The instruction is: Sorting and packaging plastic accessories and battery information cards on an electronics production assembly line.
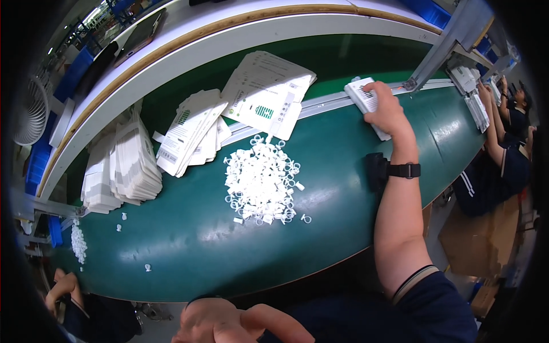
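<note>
A green conveyor belt [200, 240] curves across the frame, serving as the worktop in a factory hall, with a fan [28, 114] at the upper left and other workers seated at the right edge. The right hand [386, 111], upper right of centre, closes its grip over a white box [366, 103] lying against the belt's metal rail [326, 104]. The left hand [229, 323], at the bottom edge, holds nothing, fingers loosely curled. A heap of white plastic clips [260, 183] lies mid-frame, well left of the box; flat cartons [189, 131] are stacked beyond.
</note>
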A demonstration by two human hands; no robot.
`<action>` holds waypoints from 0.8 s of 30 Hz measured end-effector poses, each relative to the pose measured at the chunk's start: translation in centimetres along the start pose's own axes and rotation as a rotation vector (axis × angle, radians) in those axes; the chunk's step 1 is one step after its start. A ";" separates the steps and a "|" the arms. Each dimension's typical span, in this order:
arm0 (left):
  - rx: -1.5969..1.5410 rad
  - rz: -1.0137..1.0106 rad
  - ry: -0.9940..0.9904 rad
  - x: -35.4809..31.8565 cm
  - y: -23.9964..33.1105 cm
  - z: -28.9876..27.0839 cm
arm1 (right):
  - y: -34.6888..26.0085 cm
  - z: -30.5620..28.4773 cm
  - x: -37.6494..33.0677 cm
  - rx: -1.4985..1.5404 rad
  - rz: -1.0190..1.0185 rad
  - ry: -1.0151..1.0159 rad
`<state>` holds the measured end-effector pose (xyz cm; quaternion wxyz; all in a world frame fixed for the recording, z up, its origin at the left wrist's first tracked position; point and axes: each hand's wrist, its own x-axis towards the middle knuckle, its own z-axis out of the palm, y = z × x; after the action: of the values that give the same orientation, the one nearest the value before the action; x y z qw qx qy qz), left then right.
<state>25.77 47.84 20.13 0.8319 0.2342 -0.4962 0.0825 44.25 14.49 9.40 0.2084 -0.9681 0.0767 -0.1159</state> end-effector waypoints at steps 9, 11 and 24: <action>0.648 -0.159 0.634 0.4 1.6 7.1 | 1.0 0.4 0.2 -0.267 0.076 0.236; 0.437 -0.213 0.517 1.8 1.8 5.9 | -1.1 0.6 0.8 -0.136 -0.171 0.460; 0.808 -0.269 0.260 3.4 -2.4 -4.0 | -8.5 1.1 -2.1 0.179 -0.374 0.256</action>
<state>31.50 47.34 20.73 0.7325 0.5907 -0.2807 0.1892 43.34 22.98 11.59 0.2570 -0.9206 -0.0885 -0.2805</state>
